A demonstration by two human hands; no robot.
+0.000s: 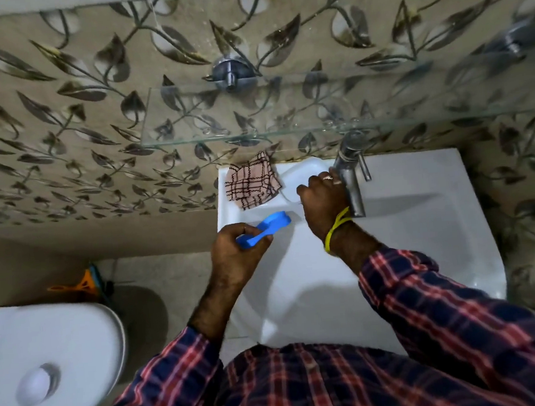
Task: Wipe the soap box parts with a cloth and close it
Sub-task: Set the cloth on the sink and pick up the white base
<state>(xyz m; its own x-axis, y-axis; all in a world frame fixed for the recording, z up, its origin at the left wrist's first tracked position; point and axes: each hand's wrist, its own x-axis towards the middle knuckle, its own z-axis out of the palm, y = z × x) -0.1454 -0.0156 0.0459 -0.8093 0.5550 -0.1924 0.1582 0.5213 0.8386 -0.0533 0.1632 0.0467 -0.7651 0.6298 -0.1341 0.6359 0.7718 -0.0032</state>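
Observation:
My left hand [236, 248] grips a blue soap box part [266, 227] by one end, holding it over the left rim of the white sink [421, 222]. A checked pink cloth [251, 181] lies folded on the sink's back left corner. Beside the cloth sits a white soap box part [302, 173] on the sink ledge. My right hand [322, 201] reaches onto the near edge of that white part, next to the tap; whether its fingers pinch it is hidden from me.
A steel tap [351, 167] stands at the back of the sink, right beside my right hand. A glass shelf [253, 114] juts out from the leaf-patterned wall above. A white toilet cistern [51, 357] sits low at the left.

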